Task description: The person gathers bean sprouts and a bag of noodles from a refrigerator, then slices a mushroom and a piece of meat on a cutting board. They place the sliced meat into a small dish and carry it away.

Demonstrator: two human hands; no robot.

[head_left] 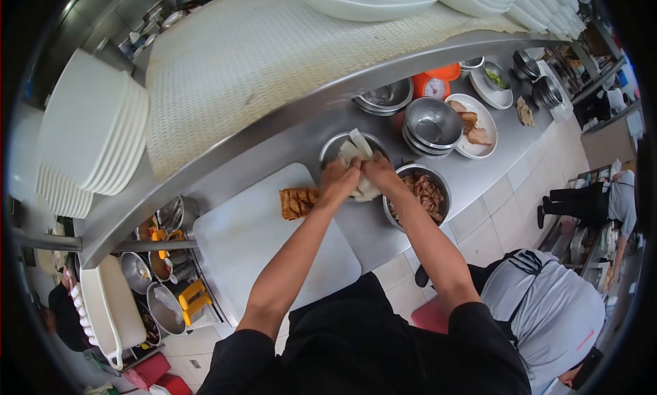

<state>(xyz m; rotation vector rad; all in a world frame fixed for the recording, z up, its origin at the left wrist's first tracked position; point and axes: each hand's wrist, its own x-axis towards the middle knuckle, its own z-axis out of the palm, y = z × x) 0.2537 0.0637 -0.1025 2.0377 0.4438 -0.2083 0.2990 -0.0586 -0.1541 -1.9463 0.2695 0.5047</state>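
Observation:
Both of my hands are over a steel bowl [331,149] of white, flat, strip-like pieces [357,145] whose kind I cannot make out. My left hand [338,179] closes on the pieces from the left side of the bowl. Close beside it, my right hand [378,172] grips them too, fingertips nearly meeting the left ones. Just right of the bowl, partly behind my right forearm, is a steel bowl of cut meat [426,195]. A block of sliced browned food [299,203] lies on the white cutting board [274,241] to the left.
A steel shelf edge [274,114] crosses above the counter, bearing stacked white plates [96,121]. Farther right are stacked steel bowls [434,125], a plate of meat pieces [472,129] and an orange scale [435,86]. A person in grey [554,313] is close on my right.

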